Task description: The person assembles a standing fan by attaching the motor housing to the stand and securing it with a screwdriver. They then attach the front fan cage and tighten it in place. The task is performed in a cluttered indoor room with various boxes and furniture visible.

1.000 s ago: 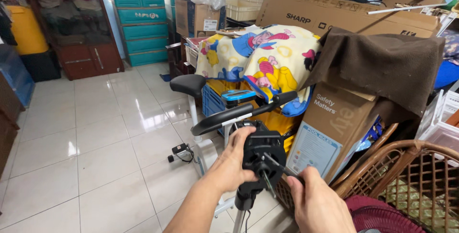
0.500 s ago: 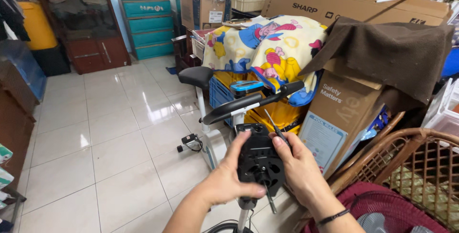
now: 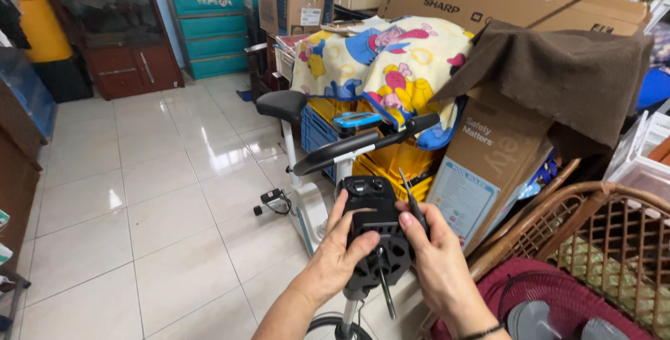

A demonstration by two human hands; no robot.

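Head view shows the left hand [image 3: 342, 256] wrapped around the left side of a black fan motor housing [image 3: 377, 232], thumb across its ribbed back and fingers curled behind it, so the hand is closed on the housing. The right hand [image 3: 436, 260] grips the housing's right side, thumb pressed onto the back near the middle; between its fingers it also pinches a thin dark tool [image 3: 413, 204], seemingly a screwdriver, that sticks up and to the far side. The housing sits near the bottom middle of the scene on top of a pale upright pole [image 3: 347, 320], with a dark stem [image 3: 384, 287] hanging down from its lower part.

Just beyond the hands stands a white exercise bike [image 3: 307, 207] with a black saddle [image 3: 281, 105] and a long black handlebar [image 3: 363, 146] that carries a blue-edged display [image 3: 357, 121]. Behind it, yellow and blue crates [image 3: 391, 162] lie under a cartoon-print blanket [image 3: 377, 68]. To the right, a brown cloth [image 3: 558, 75] drapes over large cardboard boxes [image 3: 488, 151]. At near right is a wicker chair [image 3: 600, 242] with a dark red cushion [image 3: 502, 291] and a grey fan blade [image 3: 558, 322] resting on it. Far left across the white tiled floor [image 3: 139, 193] stand a teal drawer unit [image 3: 206, 19] and a dark wooden cabinet [image 3: 122, 40].
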